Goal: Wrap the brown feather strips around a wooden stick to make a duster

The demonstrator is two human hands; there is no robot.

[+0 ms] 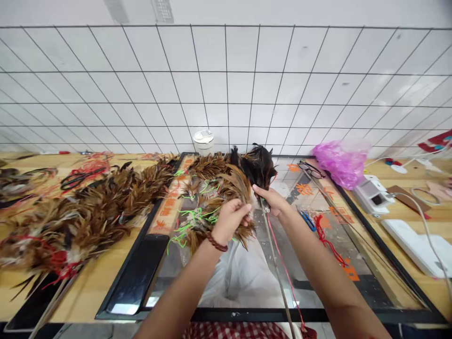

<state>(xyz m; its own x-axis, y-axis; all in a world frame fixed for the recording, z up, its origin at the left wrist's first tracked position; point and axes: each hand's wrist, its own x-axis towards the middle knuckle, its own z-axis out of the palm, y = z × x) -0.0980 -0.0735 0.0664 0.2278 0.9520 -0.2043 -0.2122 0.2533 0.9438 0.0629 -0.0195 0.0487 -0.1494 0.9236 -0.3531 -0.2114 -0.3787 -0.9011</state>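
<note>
My left hand [231,217] is closed on a strip of brown feathers [226,186] that lies over the glass tabletop [247,278]. Green string [190,219] runs through the feather strips beside it. My right hand [271,200] pinches the top of a thin metal rod [277,268], just under a dark feather head [259,165] bound on the rod's far end. A red thread [282,263] trails along the rod toward me.
A big heap of brown feather dusters [81,212] lies on the wooden bench at the left. Blue snips [307,220], red cord [326,238], glasses [310,169], a pink plastic bag [341,162] and a white device [370,194] sit at the right. A white jar [204,140] stands by the tiled wall.
</note>
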